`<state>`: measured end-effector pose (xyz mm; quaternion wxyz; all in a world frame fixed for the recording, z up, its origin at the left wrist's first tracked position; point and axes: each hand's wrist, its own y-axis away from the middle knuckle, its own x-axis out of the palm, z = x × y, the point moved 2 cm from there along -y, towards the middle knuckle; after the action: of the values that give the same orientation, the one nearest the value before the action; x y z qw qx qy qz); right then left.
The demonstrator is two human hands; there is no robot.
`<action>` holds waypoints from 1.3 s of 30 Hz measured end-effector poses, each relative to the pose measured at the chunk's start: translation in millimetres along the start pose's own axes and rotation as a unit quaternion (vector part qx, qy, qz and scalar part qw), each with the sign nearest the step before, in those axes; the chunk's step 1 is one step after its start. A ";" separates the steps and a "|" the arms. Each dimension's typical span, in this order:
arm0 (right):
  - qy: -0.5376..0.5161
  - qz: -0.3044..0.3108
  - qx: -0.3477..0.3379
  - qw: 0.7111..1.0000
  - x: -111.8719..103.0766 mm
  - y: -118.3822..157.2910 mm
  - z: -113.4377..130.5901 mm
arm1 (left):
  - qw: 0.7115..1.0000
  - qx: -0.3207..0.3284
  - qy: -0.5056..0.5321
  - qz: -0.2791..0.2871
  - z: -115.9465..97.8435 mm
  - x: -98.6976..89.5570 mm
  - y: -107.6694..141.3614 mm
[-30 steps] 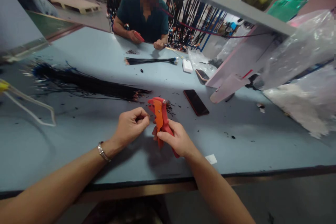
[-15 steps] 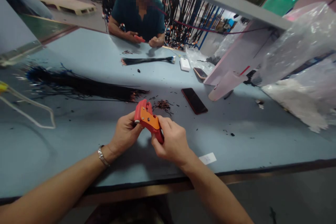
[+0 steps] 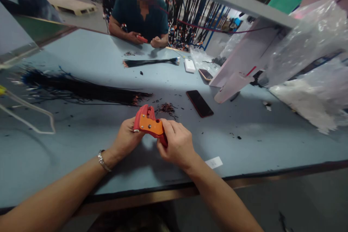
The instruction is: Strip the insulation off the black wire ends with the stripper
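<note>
My right hand (image 3: 178,143) is wrapped round the handles of a red and orange wire stripper (image 3: 150,126) held just above the blue-grey table. My left hand (image 3: 127,136) is closed at the tool's head; its fingertips are partly hidden behind the red jaw. No wire shows in the jaws. Beyond the tool lies a thick bundle of black wires (image 3: 89,88) with coppery-orange ends pointing right. Beside these ends is a small pile of wire scraps (image 3: 167,108).
Across the table (image 3: 261,156), another person (image 3: 140,14) holds a red tool. A smaller wire bundle (image 3: 150,62), a dark phone (image 3: 199,103), a second phone (image 3: 206,75), a white box (image 3: 189,66) and a cup with a straw (image 3: 231,87) stand about. Plastic bags (image 3: 301,105) lie right.
The wire stripper has turned, its head shifting slightly left and its body lying flatter. My left hand has moved a little left with it; my right hand stays round the handles.
</note>
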<state>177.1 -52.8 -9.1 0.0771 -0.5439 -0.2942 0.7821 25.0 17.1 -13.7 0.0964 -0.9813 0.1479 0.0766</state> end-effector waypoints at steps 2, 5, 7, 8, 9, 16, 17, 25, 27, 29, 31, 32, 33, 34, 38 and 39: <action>-0.005 0.007 0.005 1.000 0.1 -0.3 -0.6 | 1.000 -0.003 0.006 0.000 0.0 0.4 -0.2; -0.007 0.021 0.017 1.000 1.4 -1.0 -2.7 | 1.000 -0.014 0.017 0.000 2.4 2.0 -0.4; 0.000 0.036 0.029 0.999 3.8 -1.6 -4.8 | 1.000 -0.022 0.019 -0.006 4.7 3.7 -1.0; 0.006 0.045 0.035 0.998 5.3 -2.1 -5.9 | 0.999 -0.028 0.018 -0.009 5.9 4.7 -1.5; 0.014 0.055 0.042 0.998 6.9 -2.6 -7.1 | 0.999 -0.034 0.016 -0.011 7.0 5.7 -2.1; 0.037 0.109 0.077 0.990 11.6 -9.3 -9.6 | 0.997 -0.073 0.027 -0.015 10.5 9.7 -7.1; 0.034 0.109 0.080 0.990 11.0 -10.3 -9.2 | 0.997 -0.074 0.030 -0.018 10.3 9.4 -7.5; 0.026 0.121 0.089 0.988 8.9 -11.8 -8.3 | 0.995 -0.073 0.058 -0.025 6.7 8.9 -8.1; 0.032 0.127 0.094 0.987 9.7 -11.5 -9.0 | 0.994 -0.078 0.068 -0.027 7.0 10.0 -8.3; 0.037 0.131 0.097 0.986 10.5 -11.5 -9.1 | 0.994 -0.080 0.072 -0.028 7.5 10.9 -8.6; 0.036 0.132 0.099 0.986 10.7 -12.0 -8.8 | 0.994 -0.080 0.071 -0.026 7.9 11.2 -9.0; 0.034 0.132 0.100 0.986 10.6 -12.4 -8.5 | 0.994 -0.080 0.071 -0.026 8.1 11.1 -9.2; 0.031 0.131 0.102 0.986 10.2 -12.8 -8.2 | 0.994 -0.081 0.072 -0.027 8.2 11.0 -9.4; 0.029 0.130 0.104 0.986 9.7 -13.4 -8.0 | 0.994 -0.083 0.072 -0.028 8.2 10.8 -9.5; 0.020 0.132 0.106 0.985 7.2 -15.4 -7.5 | 0.993 -0.089 0.067 -0.029 7.4 9.9 -9.8; 0.020 0.136 0.105 0.985 6.8 -15.7 -7.5 | 0.993 -0.089 0.065 -0.028 7.1 9.8 -9.9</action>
<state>178.0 -34.2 -7.8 0.0328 -0.5834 -0.1322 0.8007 36.5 25.2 -20.7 0.0007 -0.9926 0.1191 0.0225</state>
